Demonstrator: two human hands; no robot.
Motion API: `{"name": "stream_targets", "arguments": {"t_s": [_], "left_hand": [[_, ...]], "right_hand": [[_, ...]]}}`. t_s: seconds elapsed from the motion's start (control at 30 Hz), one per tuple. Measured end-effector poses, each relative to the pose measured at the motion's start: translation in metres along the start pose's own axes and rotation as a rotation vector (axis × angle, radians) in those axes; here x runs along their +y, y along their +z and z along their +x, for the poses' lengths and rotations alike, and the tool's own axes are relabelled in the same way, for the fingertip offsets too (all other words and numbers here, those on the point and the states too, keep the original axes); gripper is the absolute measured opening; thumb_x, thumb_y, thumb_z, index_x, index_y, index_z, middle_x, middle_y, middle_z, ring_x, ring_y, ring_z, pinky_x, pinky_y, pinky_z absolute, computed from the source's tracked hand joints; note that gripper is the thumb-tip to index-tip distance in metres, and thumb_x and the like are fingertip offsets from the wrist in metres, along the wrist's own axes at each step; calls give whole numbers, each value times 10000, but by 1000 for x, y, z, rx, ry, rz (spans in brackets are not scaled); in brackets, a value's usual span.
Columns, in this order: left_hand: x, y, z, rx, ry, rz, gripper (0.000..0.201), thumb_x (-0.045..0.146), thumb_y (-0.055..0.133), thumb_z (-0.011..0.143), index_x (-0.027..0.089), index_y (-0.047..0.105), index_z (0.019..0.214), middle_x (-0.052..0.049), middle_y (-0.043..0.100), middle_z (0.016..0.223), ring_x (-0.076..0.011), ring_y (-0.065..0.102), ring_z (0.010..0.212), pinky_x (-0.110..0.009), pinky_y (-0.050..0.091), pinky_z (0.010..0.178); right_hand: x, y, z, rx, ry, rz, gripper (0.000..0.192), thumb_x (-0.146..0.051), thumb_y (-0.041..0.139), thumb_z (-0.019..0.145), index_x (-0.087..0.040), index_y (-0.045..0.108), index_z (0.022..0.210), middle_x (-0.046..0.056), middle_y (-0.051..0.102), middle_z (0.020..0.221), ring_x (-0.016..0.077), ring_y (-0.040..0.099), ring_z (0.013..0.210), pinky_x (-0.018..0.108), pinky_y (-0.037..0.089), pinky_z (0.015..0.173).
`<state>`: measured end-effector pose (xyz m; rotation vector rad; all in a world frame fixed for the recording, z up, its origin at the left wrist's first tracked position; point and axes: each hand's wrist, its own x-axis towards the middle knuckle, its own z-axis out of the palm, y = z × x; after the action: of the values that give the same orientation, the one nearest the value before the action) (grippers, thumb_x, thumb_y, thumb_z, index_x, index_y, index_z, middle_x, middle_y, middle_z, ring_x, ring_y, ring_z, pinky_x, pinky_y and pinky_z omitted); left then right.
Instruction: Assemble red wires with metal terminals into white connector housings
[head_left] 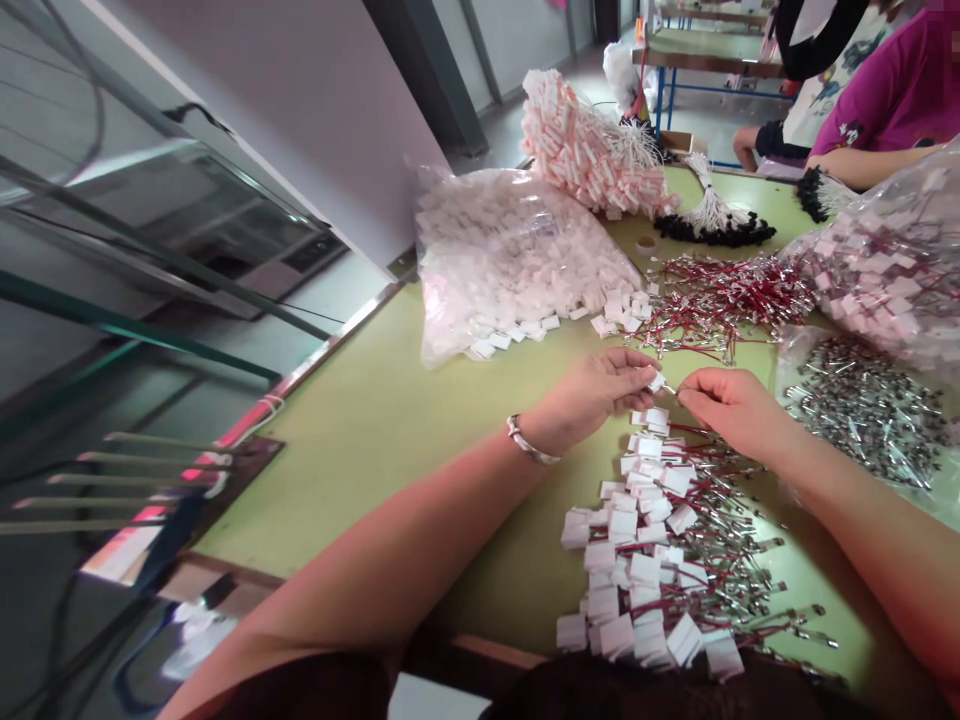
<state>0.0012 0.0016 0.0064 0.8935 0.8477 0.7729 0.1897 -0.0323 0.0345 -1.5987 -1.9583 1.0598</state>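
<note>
Between the thumb and fingers of my left hand is a small white plastic housing. My right hand pinches a thin wire end, which meets the housing's right side; whether it sits inside cannot be made out. Just below both hands lies a long pile of finished-looking pieces, white housings on the left with red wires and metal ends on the right. Beyond my fingers are loose white housings and a heap of red wires with metal tips.
A clear bag of white housings lies at the back left. Bundles of white-and-pink parts and black-tipped white wires stand behind. To the right are a bag of small metal parts and another full bag. A person sits across.
</note>
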Motion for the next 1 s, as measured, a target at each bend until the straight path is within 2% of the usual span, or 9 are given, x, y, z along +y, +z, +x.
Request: {"name": "stream_targets", "arguments": {"t_s": [0.07, 0.17, 0.33, 0.47, 0.63, 0.77, 0.9, 1.0], "left_hand": [[-1, 1, 0, -19, 37, 82, 193, 233, 736, 752, 122, 608, 844, -8, 684, 624, -51, 587, 484, -160, 441, 489], [-1, 3, -2, -71, 86, 185, 223, 273, 747, 734, 133, 591, 809, -13, 679, 608, -56, 570, 471, -173, 418, 469], [-1, 4, -3, -108, 86, 226, 221, 287, 730, 744, 149, 561, 773, -1, 658, 587, -61, 556, 472, -190, 417, 476], [-3, 3, -4, -140, 79, 238, 220, 283, 730, 738, 149, 561, 777, -4, 663, 603, -61, 556, 480, -187, 426, 479], [1, 2, -8, -221, 36, 305, 292, 317, 773, 683, 151, 544, 757, 13, 648, 566, -58, 532, 444, -162, 400, 423], [5, 3, -15, -279, 28, 327, 293, 345, 755, 696, 150, 543, 754, 15, 637, 562, -62, 516, 443, -163, 390, 419], [16, 5, -19, -273, 75, 493, 228, 335, 715, 732, 155, 613, 827, 13, 627, 593, -82, 528, 498, -188, 413, 474], [31, 8, -24, -150, 222, 726, 224, 321, 697, 746, 180, 692, 921, -43, 688, 801, -138, 608, 720, -233, 484, 649]], "right_hand": [[-2, 0, 0, -53, 85, 132, 270, -305, 481, 838, -198, 476, 590, -59, 404, 498, 88, 329, 459, 255, 273, 471], [-1, 2, 0, -54, 102, 237, 266, -319, 491, 836, -194, 490, 600, -55, 444, 492, 84, 337, 444, 249, 267, 459], [2, 2, 1, -31, 47, 211, 244, -318, 533, 816, -186, 538, 611, -43, 518, 505, 73, 373, 442, 229, 293, 460], [4, 0, 1, -96, 115, 215, 266, -332, 573, 801, -181, 553, 583, -34, 534, 489, 64, 332, 407, 230, 257, 429], [0, 12, -10, -94, 108, 336, 231, -274, 534, 825, -188, 509, 612, -54, 505, 492, 70, 385, 441, 220, 309, 466], [-8, 18, -20, -83, 106, 358, 218, -271, 529, 834, -187, 509, 634, -55, 504, 504, 71, 414, 465, 220, 338, 490], [-11, 4, -21, -61, 17, 148, 197, -297, 552, 826, -189, 567, 662, -33, 553, 553, 86, 443, 503, 239, 343, 506], [-1, -9, -16, 62, -105, -158, 209, -324, 521, 851, -202, 632, 722, 18, 620, 668, 139, 514, 621, 289, 378, 584]]}}
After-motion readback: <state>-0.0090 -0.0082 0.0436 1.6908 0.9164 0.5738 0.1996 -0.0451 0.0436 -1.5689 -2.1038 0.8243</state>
